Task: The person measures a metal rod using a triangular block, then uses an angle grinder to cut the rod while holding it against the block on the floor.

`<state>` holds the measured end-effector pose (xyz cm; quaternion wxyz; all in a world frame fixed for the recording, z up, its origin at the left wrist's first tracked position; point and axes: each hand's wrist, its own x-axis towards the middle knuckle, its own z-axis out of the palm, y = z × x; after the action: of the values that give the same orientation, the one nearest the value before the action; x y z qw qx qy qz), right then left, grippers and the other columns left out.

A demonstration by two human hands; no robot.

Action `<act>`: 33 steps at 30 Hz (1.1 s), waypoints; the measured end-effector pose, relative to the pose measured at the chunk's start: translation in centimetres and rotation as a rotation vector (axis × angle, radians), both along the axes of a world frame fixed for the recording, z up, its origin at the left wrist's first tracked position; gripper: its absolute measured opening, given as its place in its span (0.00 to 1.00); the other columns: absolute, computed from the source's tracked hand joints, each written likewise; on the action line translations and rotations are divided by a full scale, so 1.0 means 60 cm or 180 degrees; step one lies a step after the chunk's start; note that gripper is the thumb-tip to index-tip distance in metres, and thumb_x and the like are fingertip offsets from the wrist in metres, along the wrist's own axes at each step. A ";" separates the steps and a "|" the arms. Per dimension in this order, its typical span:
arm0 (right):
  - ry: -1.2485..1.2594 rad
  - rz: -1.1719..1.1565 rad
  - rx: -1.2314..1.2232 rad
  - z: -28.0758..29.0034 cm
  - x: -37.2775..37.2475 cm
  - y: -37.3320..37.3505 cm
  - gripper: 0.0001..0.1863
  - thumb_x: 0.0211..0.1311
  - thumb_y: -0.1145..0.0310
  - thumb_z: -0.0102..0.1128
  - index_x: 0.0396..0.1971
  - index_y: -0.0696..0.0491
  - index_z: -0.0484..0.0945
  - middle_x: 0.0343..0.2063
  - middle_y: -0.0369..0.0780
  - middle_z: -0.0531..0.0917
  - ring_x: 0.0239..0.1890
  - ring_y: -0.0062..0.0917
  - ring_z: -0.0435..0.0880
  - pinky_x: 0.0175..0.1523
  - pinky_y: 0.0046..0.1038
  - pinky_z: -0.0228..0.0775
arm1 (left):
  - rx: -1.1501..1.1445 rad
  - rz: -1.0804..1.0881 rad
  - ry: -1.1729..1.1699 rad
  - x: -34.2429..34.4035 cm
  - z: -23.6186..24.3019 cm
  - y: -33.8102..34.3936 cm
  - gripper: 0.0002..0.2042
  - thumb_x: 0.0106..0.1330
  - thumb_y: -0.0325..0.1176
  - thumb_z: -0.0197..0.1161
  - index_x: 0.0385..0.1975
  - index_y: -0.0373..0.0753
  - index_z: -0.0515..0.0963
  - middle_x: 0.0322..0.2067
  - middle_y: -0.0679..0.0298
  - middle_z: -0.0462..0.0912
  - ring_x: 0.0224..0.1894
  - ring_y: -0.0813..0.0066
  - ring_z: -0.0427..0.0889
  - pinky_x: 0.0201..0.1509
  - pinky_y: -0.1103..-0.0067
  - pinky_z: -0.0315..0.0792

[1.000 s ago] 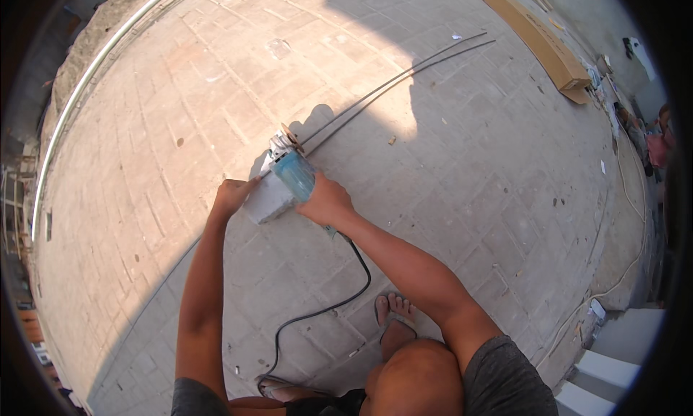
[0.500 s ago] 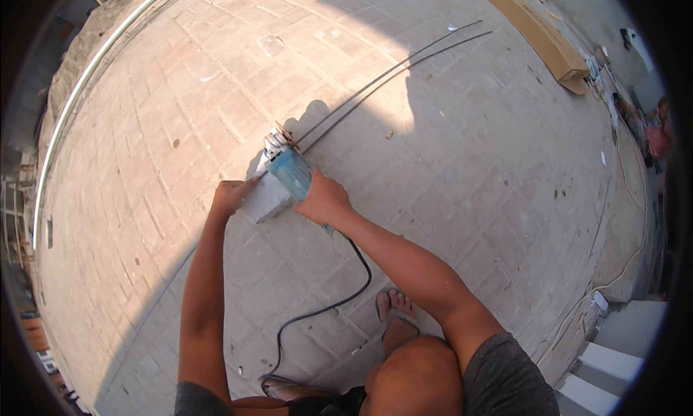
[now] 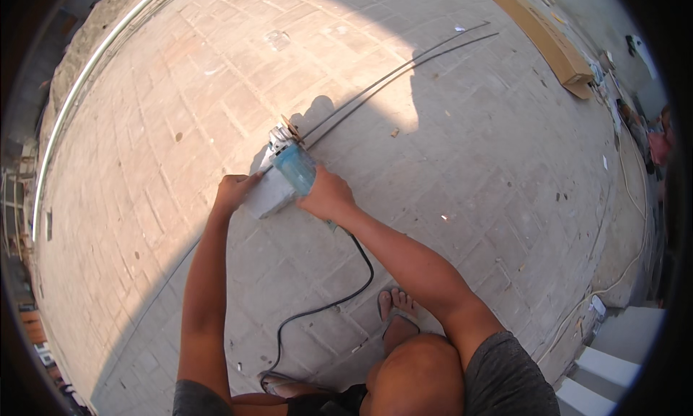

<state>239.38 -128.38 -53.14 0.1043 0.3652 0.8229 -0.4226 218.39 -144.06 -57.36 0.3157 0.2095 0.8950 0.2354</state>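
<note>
Clearly, we have our right hand (image 3: 330, 192) wrapped around the blue body of an angle grinder (image 3: 294, 169), its fingers clamped on the housing. The grinder lies slanted over a pale grey block (image 3: 271, 198), its metal head pointing up and away from us, with a brownish disc (image 3: 291, 128) standing at the far end. Our left hand (image 3: 234, 190) is at the left edge of the block, fingers bent and thumb reaching to a short dark length of rod that shows beside the grinder; we cannot tell whether those fingers are clamped on it or only press against it, since the palm side is hidden. Beyond the disc, 2 long thin rods (image 3: 361, 95) run nearly side by side toward the upper right over the paving (image 3: 498, 170), partly in sun and partly in shade. From the grinder's rear a black cord (image 3: 325, 309) curls back to our feet, where 1 sandalled foot (image 3: 398, 315) shows plainly. Far off to the right lies a long cardboard box (image 3: 541, 40).
</note>
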 end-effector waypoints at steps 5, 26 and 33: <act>-0.0088 0.0013 0.0049 0.003 0.000 0.000 0.47 0.50 0.53 0.72 0.66 0.61 0.61 0.53 0.51 0.81 0.56 0.42 0.81 0.59 0.38 0.75 | 0.0366 0.0045 0.0078 0.003 -0.008 -0.001 0.28 0.61 0.60 0.66 0.25 0.34 0.86 0.12 0.68 0.69 0.12 0.80 0.67 0.14 0.77 0.60; -0.0107 0.0008 0.0036 0.004 0.006 -0.001 0.46 0.50 0.54 0.72 0.65 0.61 0.62 0.52 0.52 0.80 0.56 0.43 0.80 0.60 0.38 0.74 | 0.0292 0.0044 0.0104 0.001 -0.003 0.001 0.30 0.60 0.62 0.66 0.24 0.34 0.85 0.11 0.67 0.70 0.11 0.79 0.67 0.14 0.77 0.60; 0.0020 0.0054 0.0087 0.002 0.007 0.000 0.42 0.49 0.55 0.72 0.61 0.61 0.65 0.51 0.52 0.81 0.56 0.43 0.81 0.60 0.38 0.74 | -0.0048 0.0039 -0.0009 0.004 0.013 0.005 0.29 0.60 0.59 0.65 0.35 0.31 0.87 0.27 0.52 0.87 0.31 0.65 0.86 0.39 0.72 0.77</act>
<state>239.80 -128.39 -53.03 0.1003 0.3583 0.8320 -0.4116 218.65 -143.74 -56.58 0.3170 0.2013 0.8976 0.2308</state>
